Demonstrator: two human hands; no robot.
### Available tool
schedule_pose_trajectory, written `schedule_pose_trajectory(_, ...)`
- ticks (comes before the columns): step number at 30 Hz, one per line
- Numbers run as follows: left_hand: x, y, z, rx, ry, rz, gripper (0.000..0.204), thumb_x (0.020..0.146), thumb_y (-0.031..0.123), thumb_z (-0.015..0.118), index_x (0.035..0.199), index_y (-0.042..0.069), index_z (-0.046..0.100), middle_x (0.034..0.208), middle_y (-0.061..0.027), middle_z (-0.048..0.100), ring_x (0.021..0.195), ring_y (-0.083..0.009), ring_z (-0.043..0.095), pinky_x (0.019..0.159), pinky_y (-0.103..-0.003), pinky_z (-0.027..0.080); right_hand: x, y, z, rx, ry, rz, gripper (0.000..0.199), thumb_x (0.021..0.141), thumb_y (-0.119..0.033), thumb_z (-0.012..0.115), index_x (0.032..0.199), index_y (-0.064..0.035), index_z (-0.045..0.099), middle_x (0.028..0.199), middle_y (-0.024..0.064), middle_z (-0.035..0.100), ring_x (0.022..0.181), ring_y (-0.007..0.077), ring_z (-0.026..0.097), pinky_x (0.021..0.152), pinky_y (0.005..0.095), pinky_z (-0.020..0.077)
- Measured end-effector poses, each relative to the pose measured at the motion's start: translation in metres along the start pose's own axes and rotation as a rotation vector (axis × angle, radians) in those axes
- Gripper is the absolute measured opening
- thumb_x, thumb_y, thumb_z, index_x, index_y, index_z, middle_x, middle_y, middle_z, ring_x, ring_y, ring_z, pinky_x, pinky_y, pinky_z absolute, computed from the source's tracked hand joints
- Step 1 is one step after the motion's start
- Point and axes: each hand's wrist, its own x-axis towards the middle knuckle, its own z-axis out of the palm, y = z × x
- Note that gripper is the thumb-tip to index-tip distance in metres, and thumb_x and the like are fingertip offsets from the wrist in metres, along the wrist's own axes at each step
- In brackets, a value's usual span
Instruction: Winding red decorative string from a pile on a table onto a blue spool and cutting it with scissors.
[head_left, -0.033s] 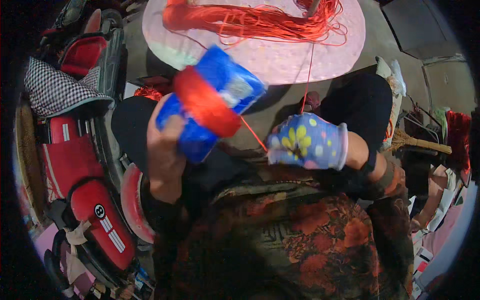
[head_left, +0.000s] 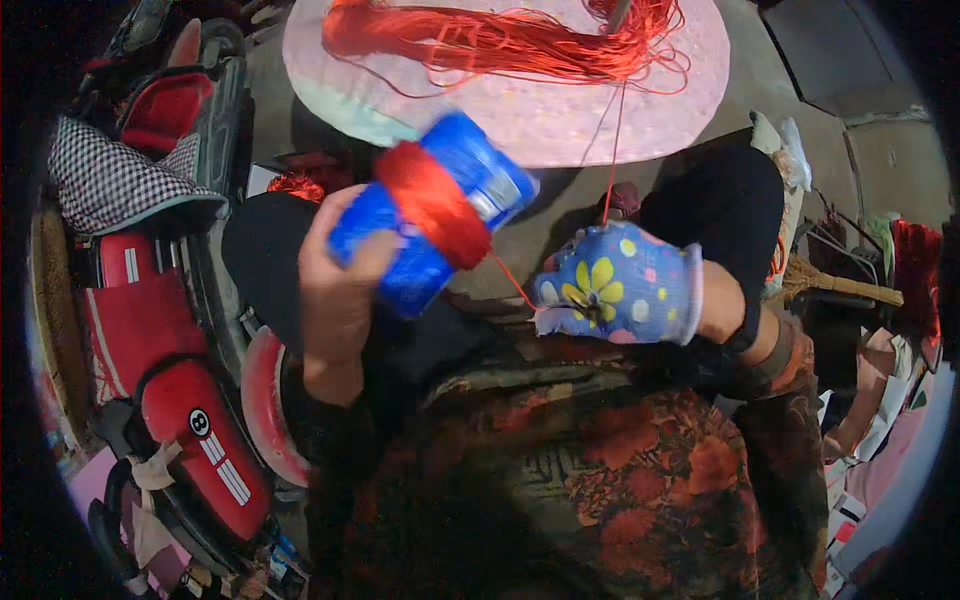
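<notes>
My bare left hand (head_left: 338, 290) grips one end of a blue plastic-wrapped pack (head_left: 485, 165), blurred by motion. A thick band of red cord (head_left: 430, 205) is wound around the pack's middle. From that band a single strand (head_left: 512, 278) runs to my right hand (head_left: 615, 285), which wears a blue glove with yellow flowers. The gloved fingers are closed on the strand. It continues up from the glove to a large loose hank of red cord (head_left: 500, 45) lying on a pink round table (head_left: 480, 125).
A red ride-on vehicle (head_left: 205, 450) and a checked cushion (head_left: 130, 170) stand at the left. A straw broom (head_left: 840, 283) lies at the right beside assorted clutter. My knees (head_left: 715, 205) are below the table's near edge. A rod (head_left: 622, 18) stands within the hank.
The blue pack has shifted slightly right and turned a little in my left hand. My right hand stays nearly in place on the cord.
</notes>
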Motion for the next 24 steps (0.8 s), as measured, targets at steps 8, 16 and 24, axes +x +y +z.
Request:
schedule_pose_trajectory(8,-0.003,-0.01,-0.006,-0.087,-0.695,-0.38,0.051,0.07,0.022,0.077,0.114,0.005,0.057,0.096,-0.0015,0.06,0.089,-0.01,0.058,0.082,-0.027,0.048,0.031,0.029,-0.028,0.644,0.199,0.344,0.021,0.085,-0.025,0.07,0.09,-0.0045,0.068,0.077,0.006,0.067,0.071,0.0111,0.061,0.067,0.028,0.0494)
schedule_pose_trajectory(16,0.002,-0.01,-0.003,-0.579,-0.121,-0.186,0.051,0.084,0.028,0.071,0.122,0.002,0.05,0.104,-0.003,0.059,0.088,-0.0092,0.059,0.079,-0.027,0.05,-0.002,0.019,0.01,0.607,0.034,0.425,0.023,0.095,-0.025,0.054,0.098,-0.0034,0.061,0.093,0.0149,0.062,0.085,0.0334,0.06,0.075,0.0375,0.048)
schedule_pose_trajectory(24,0.005,-0.015,0.0,0.145,-0.47,-0.287,0.042,0.078,0.022,0.075,0.11,0.001,0.058,0.096,-0.0039,0.062,0.085,-0.011,0.059,0.078,-0.027,0.049,0.028,0.006,-0.046,0.164,0.157,0.091,0.02,0.084,-0.028,0.071,0.082,-0.0079,0.067,0.066,0.0101,0.063,0.059,0.0231,0.062,0.055,0.033,0.0483)
